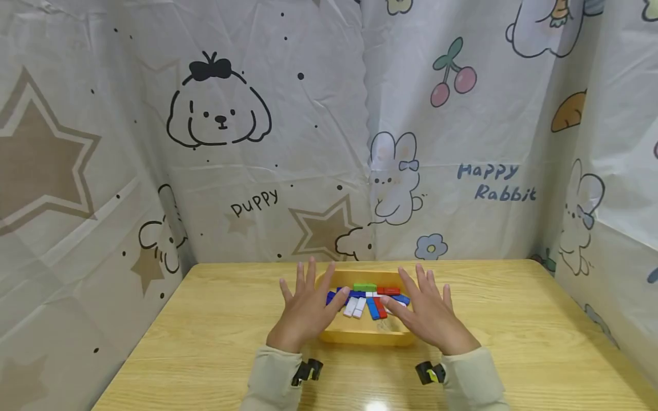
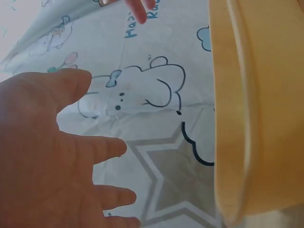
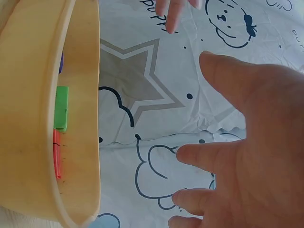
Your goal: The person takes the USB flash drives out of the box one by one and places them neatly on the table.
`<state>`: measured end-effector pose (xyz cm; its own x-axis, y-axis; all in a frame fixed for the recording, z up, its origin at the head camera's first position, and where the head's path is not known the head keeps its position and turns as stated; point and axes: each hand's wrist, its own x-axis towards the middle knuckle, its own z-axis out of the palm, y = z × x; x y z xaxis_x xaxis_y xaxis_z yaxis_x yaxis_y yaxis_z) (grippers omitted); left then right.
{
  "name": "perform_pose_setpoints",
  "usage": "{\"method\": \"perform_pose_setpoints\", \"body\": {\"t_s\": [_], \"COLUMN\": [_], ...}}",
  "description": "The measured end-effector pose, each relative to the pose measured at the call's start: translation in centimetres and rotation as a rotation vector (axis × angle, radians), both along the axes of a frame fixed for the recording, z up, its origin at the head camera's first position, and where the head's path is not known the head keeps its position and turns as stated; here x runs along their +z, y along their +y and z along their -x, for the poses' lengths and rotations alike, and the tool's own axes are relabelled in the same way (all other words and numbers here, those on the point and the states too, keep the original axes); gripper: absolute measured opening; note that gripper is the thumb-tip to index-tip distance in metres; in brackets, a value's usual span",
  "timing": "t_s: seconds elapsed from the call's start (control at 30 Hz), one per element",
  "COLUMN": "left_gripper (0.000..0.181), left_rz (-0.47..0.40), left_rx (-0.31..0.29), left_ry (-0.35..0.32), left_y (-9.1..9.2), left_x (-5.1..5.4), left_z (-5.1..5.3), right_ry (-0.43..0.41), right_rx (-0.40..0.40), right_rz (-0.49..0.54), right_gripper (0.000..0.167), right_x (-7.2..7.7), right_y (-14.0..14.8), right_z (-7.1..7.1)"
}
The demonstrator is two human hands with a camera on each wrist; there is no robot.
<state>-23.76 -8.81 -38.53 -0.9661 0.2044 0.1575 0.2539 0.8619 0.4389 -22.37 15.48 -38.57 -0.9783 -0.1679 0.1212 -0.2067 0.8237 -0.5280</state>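
A yellow plastic basket [image 1: 367, 339] stands on the table with several small blocks inside, in white, blue, red and green. The white blocks [image 1: 354, 307] and a red block [image 1: 380, 308] lie near its middle; a green block [image 1: 365, 287] is by the far wall. Over the basket's left side my left hand [image 1: 307, 311] is held with fingers spread, holding nothing. My right hand [image 1: 429, 314] mirrors it over the right side, also spread and holding nothing. Both wrist views show the hands above the rim, apart from the blocks. In the right wrist view, the green block [image 3: 61, 109] shows past the rim.
The wooden table [image 1: 205, 337] extends to both sides of the basket. A pale printed curtain [image 1: 319, 114] hangs behind the table and along its left and right sides. Each wrist wears a black strap with a camera mount [image 1: 307, 371].
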Motion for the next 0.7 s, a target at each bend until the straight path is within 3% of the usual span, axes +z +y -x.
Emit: {"method": "perform_pose_setpoints", "body": {"t_s": [0.13, 0.37, 0.7], "left_gripper": [0.072, 0.072, 0.068], "left_rz": [-0.084, -0.265, -0.415], "left_rx": [-0.015, -0.057, -0.098], "left_ry": [-0.042, -0.101, -0.02], "left_y": [-0.5, -1.6, -2.6], "left_x": [-0.5, -2.3, -5.1], "left_z": [0.3, 1.3, 3.3], "right_ry": [-0.003, 0.007, 0.014], "right_rx": [-0.003, -0.008, 0.009], "right_rz": [-0.004, -0.007, 0.037], "right_gripper": [0.089, 0.089, 0.087], "right_x": [0.0, -0.1, -0.6], "right_y": [0.2, 0.5, 0.5], "right_z": [0.2, 0.3, 0.9]}}
